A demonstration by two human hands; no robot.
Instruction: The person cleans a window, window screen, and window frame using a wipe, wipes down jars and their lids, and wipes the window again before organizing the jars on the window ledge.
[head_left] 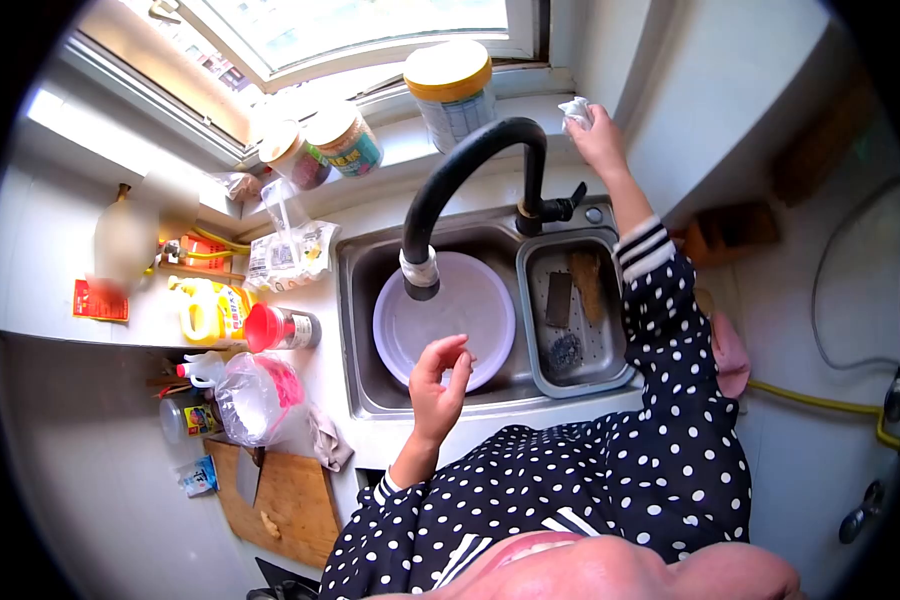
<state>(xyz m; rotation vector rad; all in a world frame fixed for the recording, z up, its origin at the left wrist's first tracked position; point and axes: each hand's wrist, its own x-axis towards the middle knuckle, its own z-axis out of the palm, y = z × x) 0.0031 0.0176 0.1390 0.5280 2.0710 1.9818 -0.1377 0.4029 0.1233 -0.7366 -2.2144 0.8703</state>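
- Pinching a crumpled white cloth (575,113) in the right hand (600,142), near the far right end of the windowsill (526,110).
- Holding the left hand (438,388) half-curled above the near side of the lilac basin (395,322).
- Facing a black faucet (433,193), arched over the basin in the sink's (348,335) left bowl.

Bright daylight comes through a window (360,32) whose white-framed sash stands open. A pale sill (530,112) runs beneath it, and a white wall (715,100) rises to the right. A yellow pipe (810,397) crosses low on that side. The shadowed grey surface (85,440) at far left is perhaps another wall.
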